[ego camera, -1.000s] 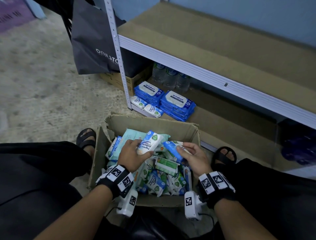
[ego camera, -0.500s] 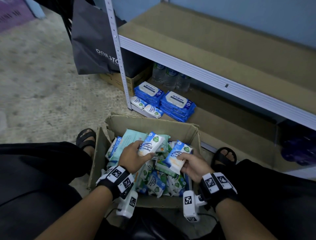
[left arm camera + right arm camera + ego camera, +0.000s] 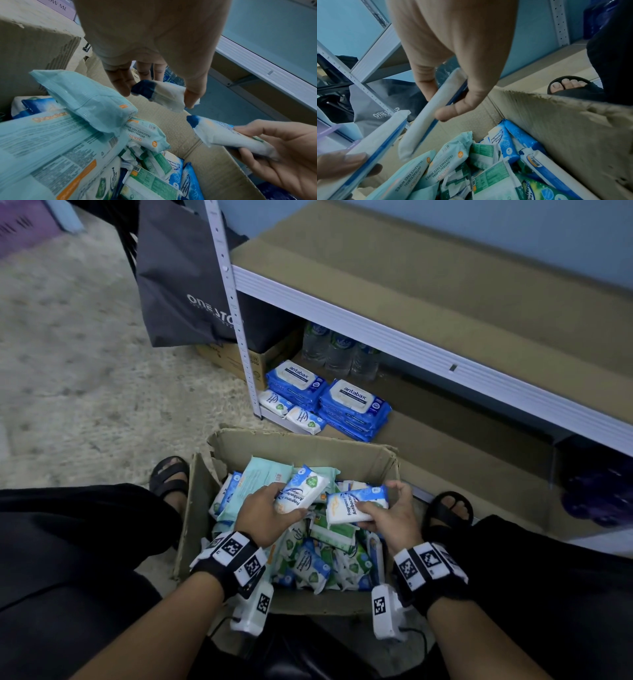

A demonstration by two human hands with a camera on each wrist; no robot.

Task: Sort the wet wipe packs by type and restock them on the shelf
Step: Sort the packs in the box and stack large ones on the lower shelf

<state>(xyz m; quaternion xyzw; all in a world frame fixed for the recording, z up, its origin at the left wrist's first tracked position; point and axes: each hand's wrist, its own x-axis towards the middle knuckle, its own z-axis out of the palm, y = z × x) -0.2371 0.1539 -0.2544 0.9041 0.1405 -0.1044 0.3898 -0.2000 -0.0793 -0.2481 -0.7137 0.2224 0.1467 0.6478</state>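
One small blue-and-white pack [image 3: 301, 489] is pinched in the left hand [image 3: 265, 513], a matching pack [image 3: 356, 505] in the right hand [image 3: 394, 520] — fingers curled round both. Best carried together to the twin packs [image 3: 291, 410] on the shelf [image 3: 428, 440] — kept off the big blue stacks [image 3: 354, 405].

The cardboard box [image 3: 301, 446] looked matt, its torn rim rough. The packs [image 3: 310, 568] inside were glossy plastic film. The shelf rail [image 3: 411, 337] was smooth painted metal, the floor [image 3: 85, 364] coarse and speckled.
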